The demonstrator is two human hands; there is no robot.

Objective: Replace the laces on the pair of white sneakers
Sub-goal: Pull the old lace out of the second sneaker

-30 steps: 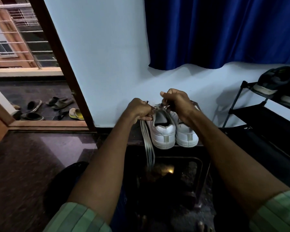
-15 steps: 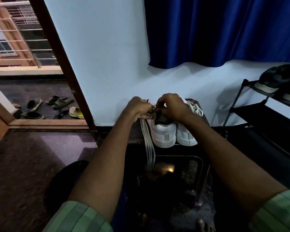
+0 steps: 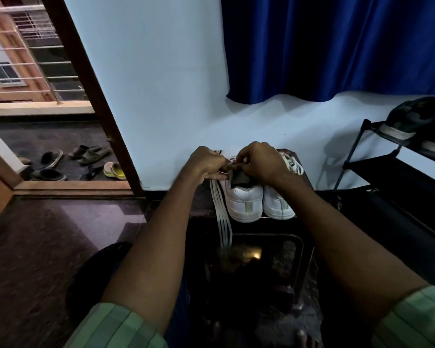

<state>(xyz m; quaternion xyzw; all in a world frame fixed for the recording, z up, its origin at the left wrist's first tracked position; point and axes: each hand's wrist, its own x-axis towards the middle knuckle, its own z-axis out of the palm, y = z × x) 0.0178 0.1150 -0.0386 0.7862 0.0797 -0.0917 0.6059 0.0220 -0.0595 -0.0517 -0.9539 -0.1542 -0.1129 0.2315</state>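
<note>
Two white sneakers stand heel-first toward me on a dark stool (image 3: 296, 222). My left hand (image 3: 206, 163) and my right hand (image 3: 258, 160) meet over the top of the left sneaker (image 3: 244, 203), fingers curled and pinching its lace (image 3: 232, 164) at the eyelets. The right sneaker (image 3: 278, 205) sits beside it, its white laces (image 3: 293, 163) showing past my right hand. Several loose white lace strands (image 3: 221, 217) hang from under my left hand over the stool's front edge. The left sneaker's front is hidden by my hands.
A black shoe rack (image 3: 392, 177) with dark shoes (image 3: 412, 119) stands at the right. A blue curtain (image 3: 337, 46) hangs on the wall behind. At the left an open doorway (image 3: 91, 101) shows sandals (image 3: 91, 154) on a balcony floor.
My right hand has dropped from above the sneakers onto the left sneaker's top, close to my left hand. The hanging strands have stayed in place.
</note>
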